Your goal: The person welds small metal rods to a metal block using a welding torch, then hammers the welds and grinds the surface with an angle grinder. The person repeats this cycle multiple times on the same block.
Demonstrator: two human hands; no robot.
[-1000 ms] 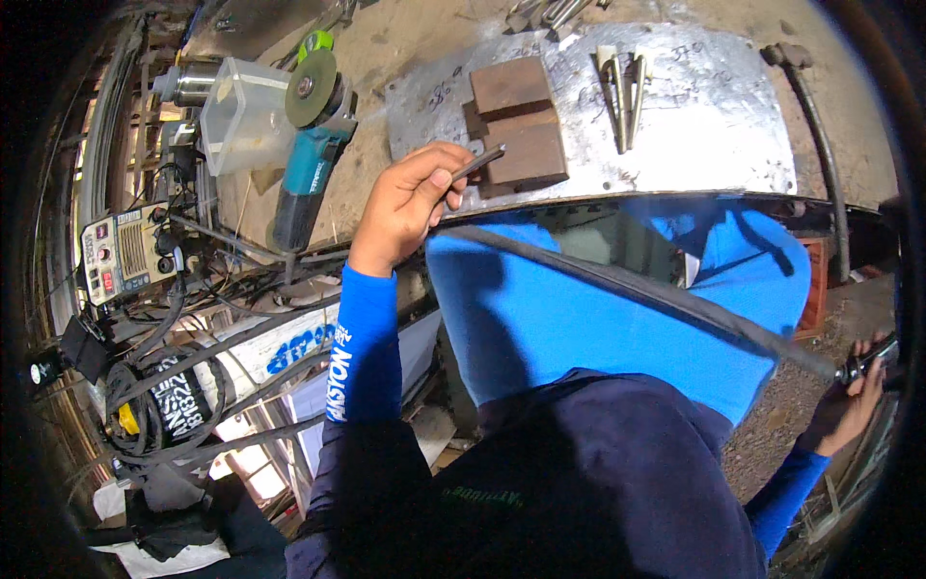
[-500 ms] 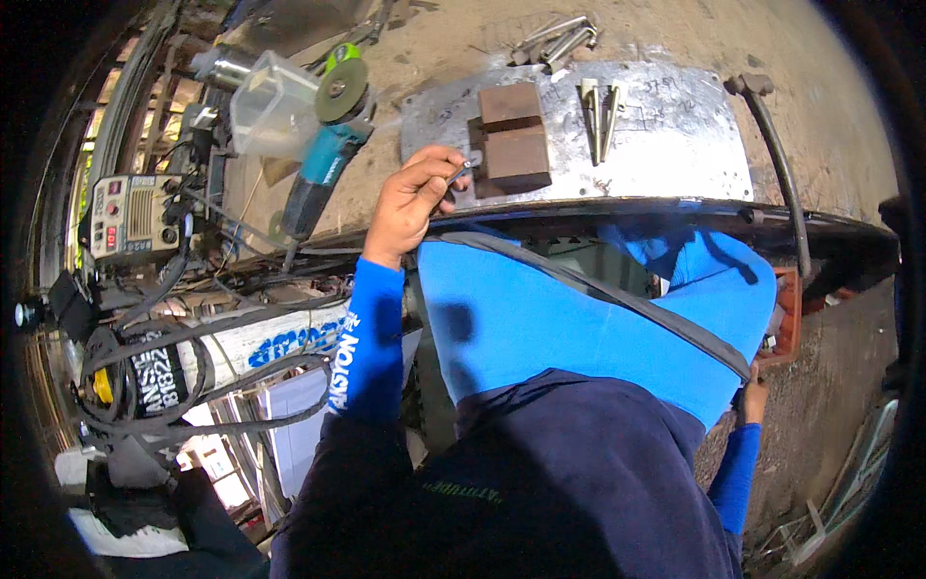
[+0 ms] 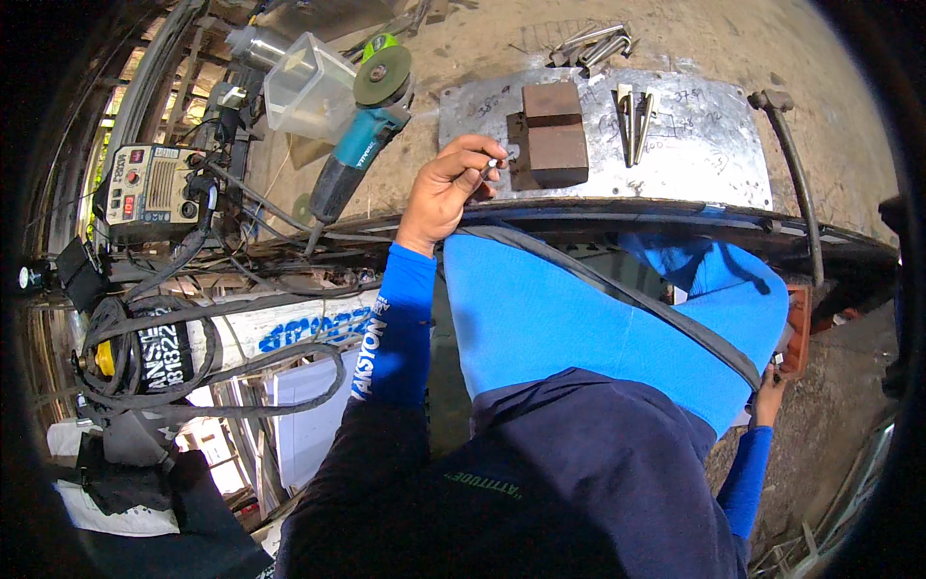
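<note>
My left hand [image 3: 447, 193] is raised over the near edge of the bench. Its thumb and fingers pinch a small metal piece [image 3: 493, 163], whose pale tip sticks out; its kind is unclear. Just right of it, two brown rectangular blocks [image 3: 555, 150] sit on a marked metal plate [image 3: 699, 179]. Down at my right side, my right hand [image 3: 768, 400] is beside a red crate [image 3: 800, 333], its fingers drawn together near a small bright thing. What it holds is too small to make out. A black cable [image 3: 617, 294] crosses my blue-covered lap and ends close to this hand.
Left on the bench are a teal angle grinder [image 3: 362, 150] and a clear plastic container [image 3: 307, 92]. Metal rods [image 3: 637, 125] lie on the plate, with more short tubes [image 3: 593, 46] behind. A hammer [image 3: 791, 164] rests at right. A welding machine [image 3: 154, 193] and gas cylinder [image 3: 251, 333] stand left.
My view has shifted, so the bench appears farther right. The small piece in my left hand has turned, its pale tip now facing me. My right hand has moved slightly closer to the crate.
</note>
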